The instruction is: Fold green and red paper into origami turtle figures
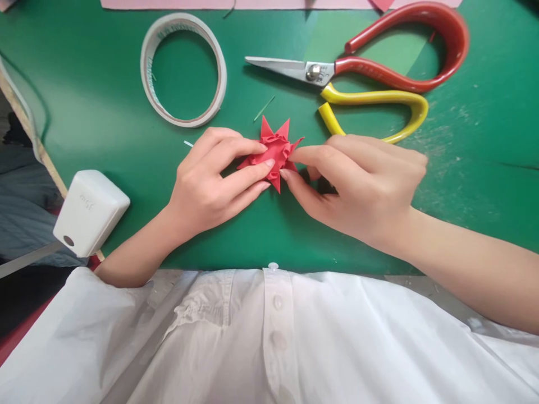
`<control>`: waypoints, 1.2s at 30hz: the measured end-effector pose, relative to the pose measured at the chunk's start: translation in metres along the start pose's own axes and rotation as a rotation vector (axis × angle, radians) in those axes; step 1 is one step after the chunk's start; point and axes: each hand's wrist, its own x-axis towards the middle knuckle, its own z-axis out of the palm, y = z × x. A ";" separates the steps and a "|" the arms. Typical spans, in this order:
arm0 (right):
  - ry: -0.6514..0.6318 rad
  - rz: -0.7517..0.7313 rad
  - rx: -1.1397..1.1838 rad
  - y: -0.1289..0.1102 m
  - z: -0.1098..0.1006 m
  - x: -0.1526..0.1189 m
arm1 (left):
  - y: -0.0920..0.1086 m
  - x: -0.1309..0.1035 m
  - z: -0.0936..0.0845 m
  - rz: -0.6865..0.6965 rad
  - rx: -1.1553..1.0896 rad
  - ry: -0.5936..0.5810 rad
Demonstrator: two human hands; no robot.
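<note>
A red folded paper flower [275, 152] with pointed tips lies on the green table [236, 235], between my two hands. From the left, the fingertips of my left hand [214, 179] press on its middle and lower left part. My right hand [362, 185] pinches the flower's right edge between thumb and index finger. The other fingers of my right hand are curled and partly hidden beneath it.
Above my left hand lies a roll of tape [147, 67]. Scissors [379, 70] with red and yellow handles lie behind my right hand, partly over green paper [322, 36]. A white box-shaped object [90, 210] sits at the left edge. Pink paper [269, 4] runs along the top.
</note>
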 end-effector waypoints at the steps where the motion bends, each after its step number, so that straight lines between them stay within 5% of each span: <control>1: -0.008 0.010 0.021 -0.001 0.000 0.001 | -0.001 -0.001 0.000 -0.007 -0.003 -0.010; 9: -0.166 0.222 0.119 -0.012 -0.002 0.006 | 0.000 -0.001 0.002 -0.026 -0.014 -0.022; 17: -0.256 0.298 0.034 -0.016 -0.002 0.007 | 0.010 0.013 0.001 0.096 0.113 0.158; 36: -0.314 0.219 0.130 -0.007 -0.011 0.004 | 0.022 0.002 0.007 0.153 0.267 0.141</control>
